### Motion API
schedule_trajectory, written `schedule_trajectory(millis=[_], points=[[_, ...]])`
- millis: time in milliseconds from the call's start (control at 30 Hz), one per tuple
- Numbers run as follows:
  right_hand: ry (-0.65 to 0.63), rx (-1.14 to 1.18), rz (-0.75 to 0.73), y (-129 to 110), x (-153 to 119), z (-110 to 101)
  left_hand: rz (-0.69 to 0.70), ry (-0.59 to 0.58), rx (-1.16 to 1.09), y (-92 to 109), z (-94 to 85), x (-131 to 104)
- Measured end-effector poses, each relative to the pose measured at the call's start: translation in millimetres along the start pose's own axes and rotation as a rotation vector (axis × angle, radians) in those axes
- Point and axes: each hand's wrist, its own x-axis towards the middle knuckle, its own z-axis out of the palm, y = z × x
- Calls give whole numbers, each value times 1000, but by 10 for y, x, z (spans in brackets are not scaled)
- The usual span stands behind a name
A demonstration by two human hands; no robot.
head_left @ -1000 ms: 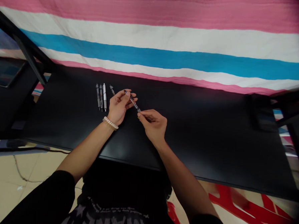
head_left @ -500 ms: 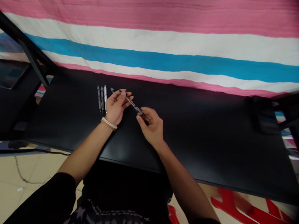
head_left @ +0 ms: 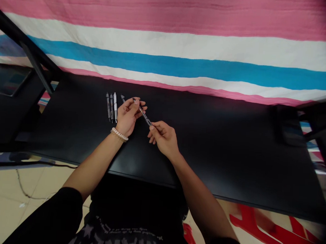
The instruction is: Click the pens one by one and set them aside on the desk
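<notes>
My left hand (head_left: 129,116) pinches one end of a slim dark pen (head_left: 145,115) between thumb and fingers. At the pen's other end, my right hand (head_left: 165,137) has its thumb and fingertips closed round the grip. The pen slants down to the right, held above the black table (head_left: 218,150). Left of my left hand lie a grey pen (head_left: 108,106), a dark pen (head_left: 111,107) and a white pen (head_left: 115,106), side by side. Another dark pen (head_left: 122,97) shows only its tip end; my left hand hides the remainder.
A striped cloth (head_left: 166,65) hangs along the table's far edge. A dark, blurred flat object (head_left: 291,125) lies at the table's right end. Black metal bars (head_left: 36,64) stand at the left. Red plastic stool parts (head_left: 256,225) show below the near edge.
My right hand has shifted slightly down and its fingers have re-gripped the pen's lower end. My left hand has moved a little to the right, still pinching the pen.
</notes>
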Motion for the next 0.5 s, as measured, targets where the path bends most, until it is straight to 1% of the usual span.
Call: schedule_trajectory(millis=[67,133,233,400,500], points=[[-39,15,24,-33,7,-11,-59,-40,-28,45,12,-4],[-13,-46,-8,-65,12,-24,-132,-61,-91,106,22,-8],[46,-113,-47,-91,14,-41,-228,-42,-181,209,18,-16],[61,-112,-52,-68,8,-46,-275,-4,-282,320,-21,-32],[40,-110,-61,-48,5,-33,-288,-18,-266,328,-6,-47]])
